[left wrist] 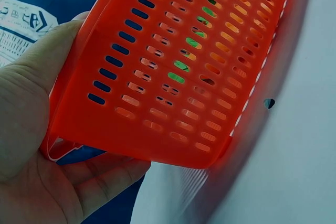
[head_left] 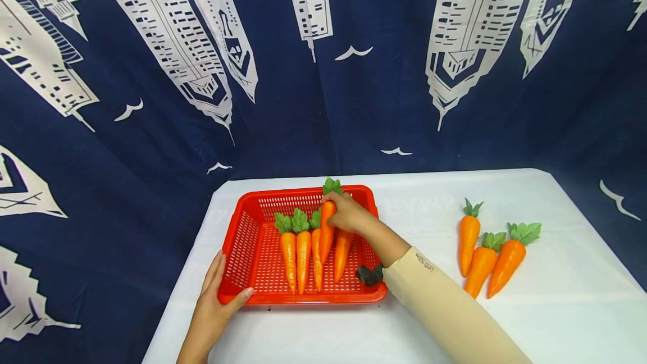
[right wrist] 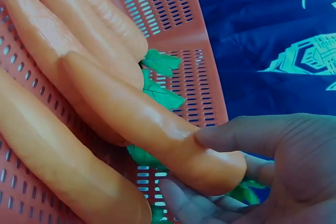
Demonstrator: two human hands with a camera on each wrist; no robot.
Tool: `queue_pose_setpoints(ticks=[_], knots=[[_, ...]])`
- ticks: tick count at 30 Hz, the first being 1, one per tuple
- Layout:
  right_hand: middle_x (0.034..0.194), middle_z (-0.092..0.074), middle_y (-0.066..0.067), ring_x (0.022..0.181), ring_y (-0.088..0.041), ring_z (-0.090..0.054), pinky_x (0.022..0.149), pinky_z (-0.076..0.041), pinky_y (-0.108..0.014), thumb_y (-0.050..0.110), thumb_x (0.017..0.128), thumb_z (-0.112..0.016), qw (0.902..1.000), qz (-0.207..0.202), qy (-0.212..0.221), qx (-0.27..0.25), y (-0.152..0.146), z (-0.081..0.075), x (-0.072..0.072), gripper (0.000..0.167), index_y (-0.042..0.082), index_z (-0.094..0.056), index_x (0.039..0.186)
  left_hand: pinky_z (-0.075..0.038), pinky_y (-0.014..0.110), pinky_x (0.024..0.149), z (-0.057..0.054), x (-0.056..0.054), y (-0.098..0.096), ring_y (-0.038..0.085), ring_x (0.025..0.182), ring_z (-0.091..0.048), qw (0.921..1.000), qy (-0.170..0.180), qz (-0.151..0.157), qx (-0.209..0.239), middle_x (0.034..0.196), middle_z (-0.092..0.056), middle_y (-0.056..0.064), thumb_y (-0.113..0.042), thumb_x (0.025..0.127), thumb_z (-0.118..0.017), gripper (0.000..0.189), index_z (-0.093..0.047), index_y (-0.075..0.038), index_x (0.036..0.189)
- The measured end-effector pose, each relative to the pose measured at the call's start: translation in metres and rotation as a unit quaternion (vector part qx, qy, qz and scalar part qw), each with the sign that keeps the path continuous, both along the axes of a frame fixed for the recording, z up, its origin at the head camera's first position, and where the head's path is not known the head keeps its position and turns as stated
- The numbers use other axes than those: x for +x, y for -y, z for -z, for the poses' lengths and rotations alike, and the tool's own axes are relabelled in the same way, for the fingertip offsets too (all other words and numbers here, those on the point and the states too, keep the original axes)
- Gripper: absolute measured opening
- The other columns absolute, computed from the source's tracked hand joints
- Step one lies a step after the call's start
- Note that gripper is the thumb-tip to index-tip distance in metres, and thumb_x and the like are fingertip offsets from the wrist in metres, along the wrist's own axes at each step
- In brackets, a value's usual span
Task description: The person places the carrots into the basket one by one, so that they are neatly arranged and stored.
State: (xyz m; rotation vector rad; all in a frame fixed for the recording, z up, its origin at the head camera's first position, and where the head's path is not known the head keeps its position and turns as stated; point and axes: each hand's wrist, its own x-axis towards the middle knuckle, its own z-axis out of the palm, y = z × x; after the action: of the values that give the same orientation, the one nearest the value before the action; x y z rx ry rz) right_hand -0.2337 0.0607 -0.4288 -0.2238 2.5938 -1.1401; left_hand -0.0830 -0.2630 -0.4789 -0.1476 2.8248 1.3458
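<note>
Here, one red basket (head_left: pixel 323 299) sits on a white table (head_left: pixel 313 336). Two hands, well apart, are at work: the left hand (head_left: pixel 214 302) grips the basket's near left corner, while the right hand (head_left: pixel 349 213) pinches one held carrot (head_left: pixel 326 240) near its leafy end, over the basket's right half. Four more carrots lie inside the basket: three slim carrots (head_left: pixel 303 260) side by side near its middle, one lone carrot (head_left: pixel 342 254) toward its right wall. Three loose carrots (head_left: pixel 480 268) lie right of the basket.
</note>
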Motion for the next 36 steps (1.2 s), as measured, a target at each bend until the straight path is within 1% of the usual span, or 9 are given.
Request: queue_pose_setpoints(ticks=[4,6,11,17,21,25,27,30,36], knots=[[0.143,-0.052,-0.018,0.118,-0.031,-0.054,0.086,-0.052,-0.037,0.001,0.081,-0.070,0.9992,-0.020,0.006,0.033,0.002,0.005,0.000,0.050,0.016,-0.064,0.129,-0.022,0.069,0.118,0.000,0.000,-0.001,0.033,0.155,-0.016,1.0000,0.002,0.000,-0.001,0.171,-0.008,-0.006,-0.047,0.084,-0.081,0.107,-0.013,-0.026,0.164],[0.134,-0.059,-0.014,0.107,-0.027,-0.054,0.080,-0.049,-0.033,0.000,0.080,-0.070,0.9979,-0.036,0.008,0.053,0.003,0.008,0.000,0.050,0.015,-0.066,0.127,-0.022,0.070,0.118,0.000,0.000,-0.001,0.033,0.156,-0.015,1.0000,0.000,0.001,0.000,0.171,-0.009,-0.005,-0.046,0.083,-0.081,0.107,-0.013,-0.026,0.164],[0.121,-0.066,-0.008,0.099,-0.023,-0.054,0.078,-0.046,-0.030,0.003,0.079,-0.074,0.9950,-0.052,-0.001,0.085,0.006,0.012,0.001,0.048,0.016,-0.067,0.125,-0.022,0.069,0.118,-0.001,0.001,-0.001,0.034,0.156,-0.015,1.0000,0.001,-0.001,0.002,0.171,-0.008,-0.006,-0.045,0.083,-0.082,0.107,-0.014,-0.026,0.164],[0.124,-0.066,-0.011,0.109,-0.026,-0.056,0.093,-0.049,-0.039,0.007,0.078,-0.077,0.9915,-0.058,-0.015,0.115,0.007,0.010,0.004,0.044,0.018,-0.070,0.120,-0.023,0.069,0.119,-0.001,0.001,-0.001,0.033,0.156,-0.016,1.0000,0.003,-0.002,0.001,0.171,-0.008,-0.008,-0.047,0.083,-0.081,0.108,-0.013,-0.027,0.164],[0.130,-0.067,-0.007,0.125,-0.032,-0.056,0.108,-0.040,-0.051,0.013,0.079,-0.079,0.9858,-0.062,-0.007,0.156,0.007,0.009,0.006,0.047,0.024,-0.070,0.123,-0.023,0.068,0.119,-0.001,0.001,-0.001,0.032,0.155,-0.016,1.0000,0.000,-0.001,0.002,0.171,-0.008,-0.007,-0.048,0.082,-0.082,0.108,-0.013,-0.026,0.164],[0.135,-0.066,-0.005,0.136,-0.035,-0.051,0.119,-0.027,-0.062,0.018,0.081,-0.081,0.9832,-0.069,0.021,0.167,0.006,0.013,0.006,0.049,0.026,-0.069,0.128,-0.024,0.068,0.119,-0.001,0.001,0.000,0.033,0.155,-0.017,1.0000,-0.002,-0.001,0.002,0.171,-0.009,-0.005,-0.046,0.082,-0.082,0.108,-0.014,-0.026,0.164],[0.137,-0.065,-0.004,0.137,-0.034,-0.051,0.120,-0.023,-0.064,0.018,0.081,-0.082,0.9834,-0.072,0.028,0.164,0.006,0.015,0.005,0.049,0.026,-0.069,0.128,-0.024,0.068,0.118,-0.001,0.001,0.000,0.033,0.155,-0.017,1.0000,-0.003,0.000,0.001,0.171,-0.009,-0.005,-0.046,0.083,-0.082,0.108,-0.014,-0.026,0.164],[0.136,-0.065,-0.004,0.134,-0.031,-0.054,0.119,-0.029,-0.061,0.019,0.082,-0.082,0.9842,-0.073,0.031,0.158,0.005,0.017,0.003,0.048,0.027,-0.069,0.126,-0.024,0.068,0.118,-0.001,0.001,0.000,0.033,0.155,-0.017,1.0000,-0.002,0.000,0.002,0.171,-0.009,-0.005,-0.045,0.083,-0.082,0.108,-0.014,-0.025,0.164],[0.135,-0.065,-0.006,0.137,-0.034,-0.051,0.119,-0.028,-0.063,0.019,0.081,-0.083,0.9890,-0.061,0.038,0.129,0.002,0.021,0.000,0.044,0.026,-0.071,0.123,-0.024,0.068,0.118,-0.001,0.001,-0.001,0.032,0.155,-0.017,1.0000,-0.002,-0.002,0.007,0.171,-0.009,-0.006,-0.047,0.082,-0.082,0.108,-0.014,-0.026,0.164]])
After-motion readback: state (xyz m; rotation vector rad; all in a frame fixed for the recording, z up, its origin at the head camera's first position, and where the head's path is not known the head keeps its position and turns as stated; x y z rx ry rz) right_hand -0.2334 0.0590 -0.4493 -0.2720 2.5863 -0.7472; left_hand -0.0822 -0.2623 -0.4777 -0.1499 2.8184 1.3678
